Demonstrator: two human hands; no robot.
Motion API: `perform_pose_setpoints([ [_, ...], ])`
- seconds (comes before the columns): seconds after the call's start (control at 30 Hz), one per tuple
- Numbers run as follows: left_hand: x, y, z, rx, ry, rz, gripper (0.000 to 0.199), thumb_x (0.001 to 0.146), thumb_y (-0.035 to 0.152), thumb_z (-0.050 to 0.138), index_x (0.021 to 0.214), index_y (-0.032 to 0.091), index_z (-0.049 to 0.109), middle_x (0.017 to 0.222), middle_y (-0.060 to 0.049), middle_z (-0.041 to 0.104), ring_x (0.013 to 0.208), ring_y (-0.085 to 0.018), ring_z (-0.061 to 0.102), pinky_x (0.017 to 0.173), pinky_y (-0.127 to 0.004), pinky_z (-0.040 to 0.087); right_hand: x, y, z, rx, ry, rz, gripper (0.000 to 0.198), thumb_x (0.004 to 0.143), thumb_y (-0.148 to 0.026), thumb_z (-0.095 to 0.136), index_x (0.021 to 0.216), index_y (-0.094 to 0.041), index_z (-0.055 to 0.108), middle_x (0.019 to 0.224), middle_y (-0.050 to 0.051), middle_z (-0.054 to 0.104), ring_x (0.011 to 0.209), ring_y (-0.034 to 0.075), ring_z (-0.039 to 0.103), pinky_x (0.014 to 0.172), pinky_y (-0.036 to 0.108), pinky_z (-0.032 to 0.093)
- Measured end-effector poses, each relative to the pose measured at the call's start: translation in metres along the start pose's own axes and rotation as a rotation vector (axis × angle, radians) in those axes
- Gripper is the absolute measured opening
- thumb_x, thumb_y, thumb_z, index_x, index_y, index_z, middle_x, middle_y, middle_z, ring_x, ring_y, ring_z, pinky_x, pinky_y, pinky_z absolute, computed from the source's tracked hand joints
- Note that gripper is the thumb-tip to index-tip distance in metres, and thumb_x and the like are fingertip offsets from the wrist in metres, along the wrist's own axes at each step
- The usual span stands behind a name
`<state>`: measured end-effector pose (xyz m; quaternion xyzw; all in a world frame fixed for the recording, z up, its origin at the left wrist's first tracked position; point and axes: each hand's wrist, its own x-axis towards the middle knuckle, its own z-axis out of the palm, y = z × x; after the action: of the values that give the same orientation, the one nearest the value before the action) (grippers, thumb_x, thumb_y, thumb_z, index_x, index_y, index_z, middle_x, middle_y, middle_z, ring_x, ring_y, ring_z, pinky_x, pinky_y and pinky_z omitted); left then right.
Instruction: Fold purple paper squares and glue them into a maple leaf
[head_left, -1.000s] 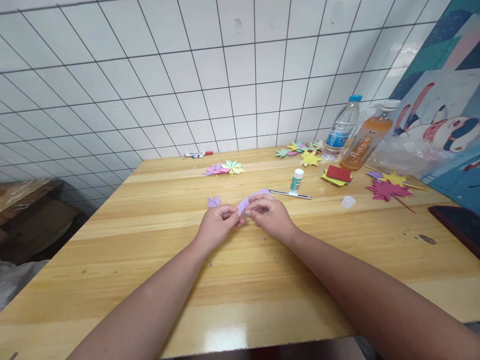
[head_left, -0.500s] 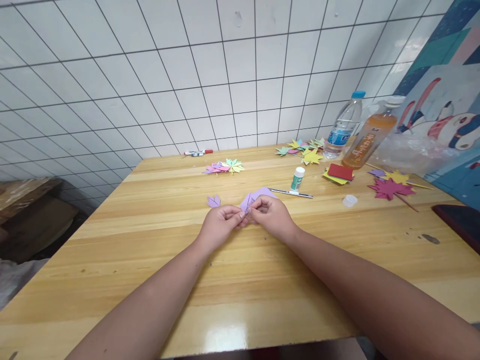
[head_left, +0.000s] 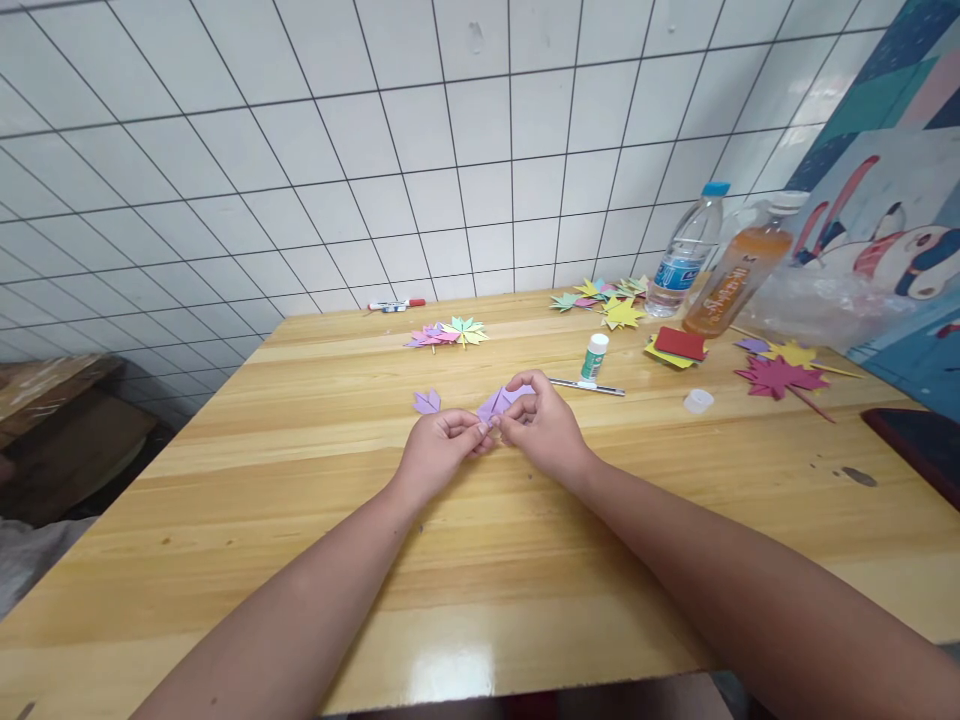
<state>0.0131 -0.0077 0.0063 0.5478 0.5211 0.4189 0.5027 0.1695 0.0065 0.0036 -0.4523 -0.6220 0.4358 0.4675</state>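
Between my two hands is a small folded piece of purple paper (head_left: 493, 405), its pointed folds showing above the fingertips. My left hand (head_left: 444, 446) pinches its lower left edge between thumb and fingers. On the other side my right hand (head_left: 546, 428) pinches it too, index finger bent over the top, hiding part of the paper. A second purple folded paper piece (head_left: 427, 402) lies on the wooden table (head_left: 360, 590), just beyond my left hand. Past my right hand, a pen (head_left: 600, 388) lies beside an upright glue stick (head_left: 595, 357).
Paper leaves (head_left: 466, 330) lie toward the back, more paper leaves (head_left: 621, 312) farther right. A marker (head_left: 397, 304) rests by the tiled wall. At right are a water bottle (head_left: 684, 255), an orange drink bottle (head_left: 739, 275), red paper (head_left: 681, 344), a clear cap (head_left: 698, 401) and a maroon leaf (head_left: 780, 376).
My right hand's index finger has lifted and bent more, and the hand has turned slightly. The purple paper has tilted between my hands. My left hand stays nearly in place.
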Motion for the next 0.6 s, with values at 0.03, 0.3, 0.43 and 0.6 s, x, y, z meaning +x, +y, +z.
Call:
perform_pose_setpoints([
  [0.03,0.0000,-0.0001,0.0003,0.002,-0.002,-0.001,0.030,0.063,0.044,0.070,0.069,0.014,0.064,0.063,-0.004,0.069,0.059,-0.015,0.062,0.059,-0.026,0.048,0.0001,-0.0003,0.0000,0.007,-0.003,0.016,0.034,0.067,-0.024,0.061,0.093,-0.024,0.039,0.059,-0.007,0.057,0.048,0.010,0.054,0.046,0.019,0.041],
  [0.3,0.0018,-0.0047,-0.0037,0.015,-0.056,0.000,0.026,0.066,0.040,0.069,0.069,0.014,0.063,0.062,-0.003,0.068,0.056,-0.014,0.061,0.059,-0.026,0.048,0.0025,0.0031,-0.0027,0.145,-0.106,0.128,0.044,0.065,-0.027,0.066,0.101,-0.024,0.040,0.065,-0.006,0.059,0.056,0.011,0.058,0.055,0.025,0.051],
  [0.43,0.0015,-0.0075,-0.0044,0.036,-0.102,0.006,0.024,0.067,0.038,0.067,0.071,0.014,0.063,0.064,-0.004,0.068,0.056,-0.013,0.061,0.060,-0.026,0.048,0.0041,0.0027,-0.0061,0.202,-0.217,0.229,0.027,0.070,-0.035,0.063,0.089,-0.019,0.054,0.077,0.001,0.060,0.072,0.013,0.060,0.059,0.025,0.053],
  [0.6,-0.0001,-0.0056,-0.0019,0.090,-0.111,0.046,0.020,0.068,0.034,0.065,0.068,0.015,0.059,0.063,-0.003,0.067,0.058,-0.014,0.060,0.060,-0.026,0.047,0.0070,0.0094,-0.0056,0.179,-0.157,0.243,0.033,0.066,-0.042,0.065,0.056,-0.015,0.049,0.059,-0.002,0.053,0.058,0.010,0.055,0.059,0.025,0.052],
])
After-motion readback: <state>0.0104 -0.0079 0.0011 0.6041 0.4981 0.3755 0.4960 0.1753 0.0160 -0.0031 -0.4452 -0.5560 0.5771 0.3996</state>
